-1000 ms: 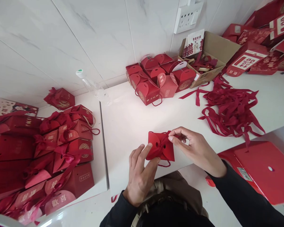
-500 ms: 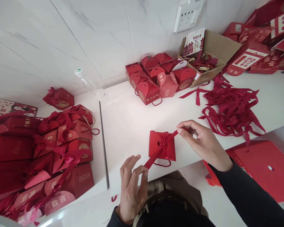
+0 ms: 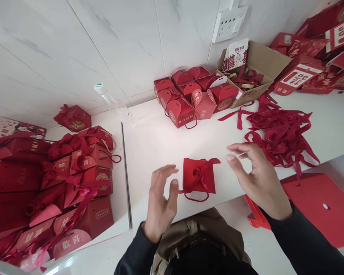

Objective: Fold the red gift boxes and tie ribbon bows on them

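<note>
A small red gift box (image 3: 189,172) stands on the white table in front of me, a cord handle looping out on its near side. Red ribbon (image 3: 202,173) is knotted over its top, one tail reaching right and another hanging at the lower left. To the left of the box is my left hand (image 3: 162,202), fingers apart and holding nothing. My right hand (image 3: 258,179) hovers to the right, also open, thumb and fingers spread, between the box and a heap of loose red ribbons (image 3: 283,130).
Several red gift boxes (image 3: 202,103) stand by the wall, beside a cardboard box (image 3: 263,61) with ribbons and cards. Ribbon-tied boxes (image 3: 88,183) crowd the left. A clear plastic bottle-like thing (image 3: 114,105) lies at the back. A red stool (image 3: 318,210) is below the right edge.
Both hands have let go of the ribbon tails and moved apart from the box. The left hand has risen; the right has shifted right. The tails now lie loose.
</note>
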Available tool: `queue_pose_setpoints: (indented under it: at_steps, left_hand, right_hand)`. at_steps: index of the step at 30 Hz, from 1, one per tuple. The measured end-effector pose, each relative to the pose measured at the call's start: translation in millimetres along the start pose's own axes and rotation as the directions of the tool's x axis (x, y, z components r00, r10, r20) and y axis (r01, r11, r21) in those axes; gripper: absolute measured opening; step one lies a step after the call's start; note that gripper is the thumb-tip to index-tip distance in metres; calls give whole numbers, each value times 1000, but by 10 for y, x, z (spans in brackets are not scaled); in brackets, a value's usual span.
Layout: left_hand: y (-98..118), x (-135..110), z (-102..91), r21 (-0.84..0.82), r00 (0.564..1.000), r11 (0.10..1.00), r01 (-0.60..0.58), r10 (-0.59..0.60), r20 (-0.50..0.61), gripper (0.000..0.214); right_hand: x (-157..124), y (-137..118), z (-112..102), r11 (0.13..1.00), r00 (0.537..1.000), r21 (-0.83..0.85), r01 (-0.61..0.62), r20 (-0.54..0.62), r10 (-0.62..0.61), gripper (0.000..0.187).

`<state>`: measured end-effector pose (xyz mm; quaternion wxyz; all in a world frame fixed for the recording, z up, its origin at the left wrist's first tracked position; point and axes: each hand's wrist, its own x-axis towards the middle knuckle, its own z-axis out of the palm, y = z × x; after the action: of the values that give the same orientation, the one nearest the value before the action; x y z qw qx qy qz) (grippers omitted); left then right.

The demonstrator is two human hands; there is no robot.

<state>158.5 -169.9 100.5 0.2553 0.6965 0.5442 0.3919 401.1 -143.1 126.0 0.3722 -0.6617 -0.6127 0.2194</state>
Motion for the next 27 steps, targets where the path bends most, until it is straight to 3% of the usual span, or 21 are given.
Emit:
queue_pose_setpoints:
  at_steps: [3, 5, 10, 15, 20, 27]
  left_hand:
    - [-14, 320, 120, 10, 981, 989, -146, 143, 135, 38]
    - [-38, 447, 196, -20, 962, 984, -178, 178, 208, 32]
    - [-65, 453, 302, -169, 978, 985, -23, 57, 202, 13]
    - [-48, 347, 306, -171, 989, 985, 25, 1, 150, 11]
    - [-58, 331, 244, -195, 963, 980, -50, 99, 252, 24]
    - [0, 315, 277, -316, 975, 943, 106, -36, 219, 8]
  right_hand:
    - [-200, -68, 24, 995, 962, 38, 87, 258, -94, 27]
    - [-296, -67, 72, 995, 937, 20, 102, 335, -102, 32]
    - [-319, 9, 174, 998, 936, 27, 54, 347, -60, 11]
    - [-266, 14, 185, 997, 937, 57, 54, 343, -70, 12]
    - [-275, 24, 207, 996, 940, 64, 54, 333, -73, 16]
    - [-303, 33, 195, 995, 944, 67, 75, 316, -92, 17]
